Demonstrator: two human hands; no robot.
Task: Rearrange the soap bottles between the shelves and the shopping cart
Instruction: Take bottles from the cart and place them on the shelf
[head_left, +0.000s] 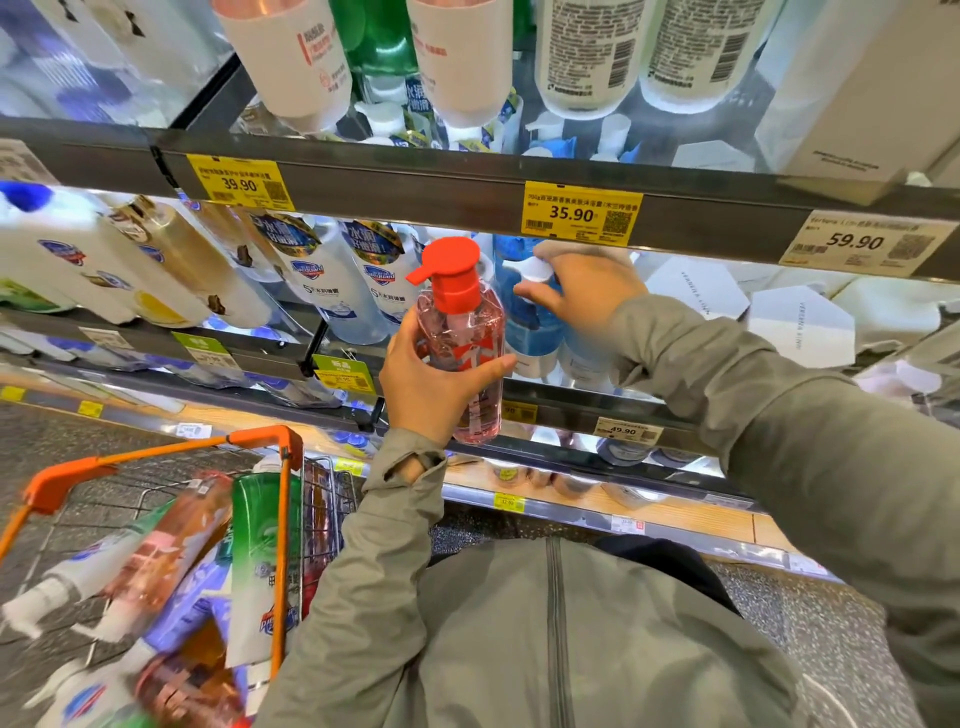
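Gripping pink bottle in left hand; right hand pinches white pump of blue bottle just beside it. Lift straight, clearing shelf rail.

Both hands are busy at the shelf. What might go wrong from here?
The right hand grips the blue bottle only by its white pump; pulled out that way, it might swing and knock the neighbouring clear bottles.
The left hand holds the pink bottle in mid-air; with neither hand free, a slip could drop it.
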